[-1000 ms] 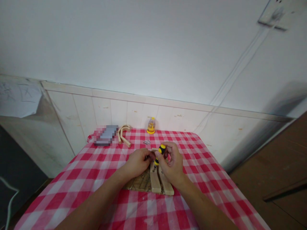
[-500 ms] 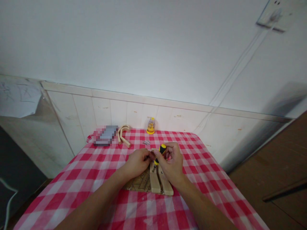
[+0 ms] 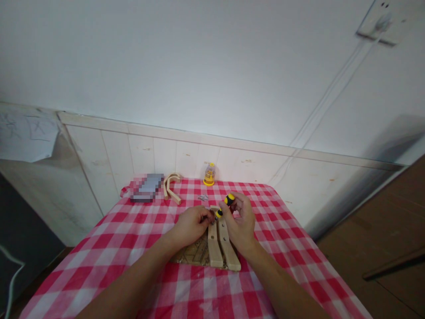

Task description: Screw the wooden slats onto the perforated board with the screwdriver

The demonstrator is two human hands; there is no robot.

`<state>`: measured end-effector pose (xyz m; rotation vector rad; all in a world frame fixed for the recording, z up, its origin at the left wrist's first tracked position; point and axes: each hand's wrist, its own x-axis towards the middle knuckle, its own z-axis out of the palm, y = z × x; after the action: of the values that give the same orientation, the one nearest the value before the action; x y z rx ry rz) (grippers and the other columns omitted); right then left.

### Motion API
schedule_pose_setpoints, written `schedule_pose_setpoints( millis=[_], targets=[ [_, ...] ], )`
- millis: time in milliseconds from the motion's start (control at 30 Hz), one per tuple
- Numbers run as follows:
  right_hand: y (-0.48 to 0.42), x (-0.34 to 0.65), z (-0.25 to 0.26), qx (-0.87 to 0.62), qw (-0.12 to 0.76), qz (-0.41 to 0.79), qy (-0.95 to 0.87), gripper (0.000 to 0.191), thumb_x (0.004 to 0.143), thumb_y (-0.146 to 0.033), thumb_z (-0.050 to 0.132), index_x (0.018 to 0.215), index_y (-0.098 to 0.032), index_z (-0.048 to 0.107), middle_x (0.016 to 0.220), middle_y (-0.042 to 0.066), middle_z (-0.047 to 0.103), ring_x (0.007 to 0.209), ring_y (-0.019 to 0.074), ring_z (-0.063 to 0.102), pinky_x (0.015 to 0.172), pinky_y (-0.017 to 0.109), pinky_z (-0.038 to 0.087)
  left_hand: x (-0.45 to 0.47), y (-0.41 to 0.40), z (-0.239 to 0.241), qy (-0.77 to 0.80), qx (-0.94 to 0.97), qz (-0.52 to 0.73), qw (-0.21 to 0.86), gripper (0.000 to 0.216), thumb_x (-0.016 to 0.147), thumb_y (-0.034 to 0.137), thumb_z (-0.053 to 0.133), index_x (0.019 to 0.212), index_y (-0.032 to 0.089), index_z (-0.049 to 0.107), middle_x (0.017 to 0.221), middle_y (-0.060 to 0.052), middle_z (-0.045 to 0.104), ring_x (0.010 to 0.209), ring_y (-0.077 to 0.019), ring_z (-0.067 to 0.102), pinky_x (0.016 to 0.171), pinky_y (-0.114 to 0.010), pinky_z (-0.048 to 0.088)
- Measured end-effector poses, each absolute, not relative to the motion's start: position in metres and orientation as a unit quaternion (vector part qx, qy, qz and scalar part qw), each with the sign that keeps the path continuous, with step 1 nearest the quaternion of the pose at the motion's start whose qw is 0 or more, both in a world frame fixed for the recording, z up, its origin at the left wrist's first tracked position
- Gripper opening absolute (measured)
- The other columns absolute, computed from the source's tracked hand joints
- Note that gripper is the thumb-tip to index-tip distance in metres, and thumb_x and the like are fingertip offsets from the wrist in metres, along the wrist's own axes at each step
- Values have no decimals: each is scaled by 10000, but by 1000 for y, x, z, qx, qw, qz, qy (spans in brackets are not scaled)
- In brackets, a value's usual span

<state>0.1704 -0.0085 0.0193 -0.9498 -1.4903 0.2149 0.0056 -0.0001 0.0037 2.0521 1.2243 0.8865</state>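
A yellow-and-black screwdriver (image 3: 229, 199) is gripped in my right hand (image 3: 243, 221), tilted with its tip down and to the left. The tip is close to the fingers of my left hand (image 3: 195, 225), which are pinched over the far part of a bent wooden piece (image 3: 215, 252); whether they hold something small is hidden. Beside it lies a second bent wooden piece (image 3: 231, 257) with dark holes. Both pieces rest on a brown patterned board (image 3: 192, 254). One hole shows in the nearer stretch of the left piece.
Small metal parts (image 3: 202, 198) lie beyond my hands. A yellow-based clear container (image 3: 209, 175) stands near the wall. Curved wooden pieces (image 3: 173, 195) and a blurred-out flat object (image 3: 148, 188) sit at the back left of the checked tablecloth (image 3: 133, 235).
My right hand has lifted the screwdriver off the nearer hole in the left wooden piece and shifted its tip away, towards my left fingertips. My left hand has hardly moved.
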Motion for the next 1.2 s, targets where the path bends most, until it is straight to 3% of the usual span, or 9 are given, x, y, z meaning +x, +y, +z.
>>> schedule_pose_setpoints(
  millis=[433,833,1200],
  targets=[
    [-9,171,21,-416,600,112,-675,294,889,-279,655,1172,-224,602,821,8,675,685,162,631,647,295,524,5,2,-1,457,771,335,290,191,820,158,516,830,190,705,889,-47,741,861,-208,676,789,-300,503],
    [-10,179,20,-388,542,125,-734,393,964,-270,530,1355,-282,563,1137,83,712,890,213,687,798,372,558,6,1,1,464,772,327,285,181,817,160,511,813,190,690,878,-50,735,850,-212,673,779,-305,501],
    [-9,177,21,-409,557,112,-714,342,917,-260,595,1257,-269,631,886,39,712,780,204,675,727,348,566,5,1,0,459,772,333,287,170,817,161,519,804,185,687,884,-55,733,851,-215,670,782,-309,498]
  ],
)
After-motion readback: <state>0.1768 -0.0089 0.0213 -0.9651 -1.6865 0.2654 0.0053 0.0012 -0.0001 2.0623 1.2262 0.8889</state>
